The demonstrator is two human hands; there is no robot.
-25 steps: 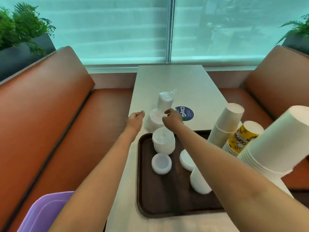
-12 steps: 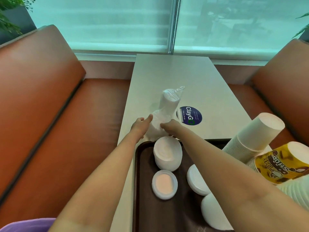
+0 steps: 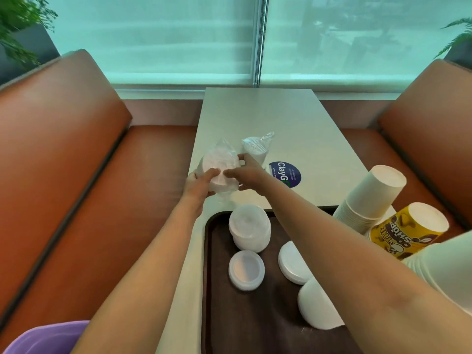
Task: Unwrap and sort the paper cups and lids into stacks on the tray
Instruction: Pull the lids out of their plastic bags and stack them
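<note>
A plastic-wrapped pack of white lids (image 3: 220,164) is lifted above the table's left edge. My left hand (image 3: 200,183) grips it from below and my right hand (image 3: 247,172) pinches its wrap on the right side. Behind them a second wrapped pack (image 3: 256,149) lies on the table. On the dark brown tray (image 3: 219,302) stand a stack of white lids (image 3: 249,227), a single lid (image 3: 246,270), a leaning lid (image 3: 292,261) and another white stack (image 3: 316,306). White paper cup stacks (image 3: 370,199) and a yellow printed cup stack (image 3: 406,229) lean at the right.
The white table (image 3: 275,118) carries a round blue sticker (image 3: 287,173). Orange bench seats (image 3: 76,175) flank it on both sides. A purple bin (image 3: 48,338) sits at the lower left. A window with blinds is behind the table.
Both hands have lifted the wrapped lid pack off the table and tilted it to the left, away from the second pack. The camera view has shifted slightly.
</note>
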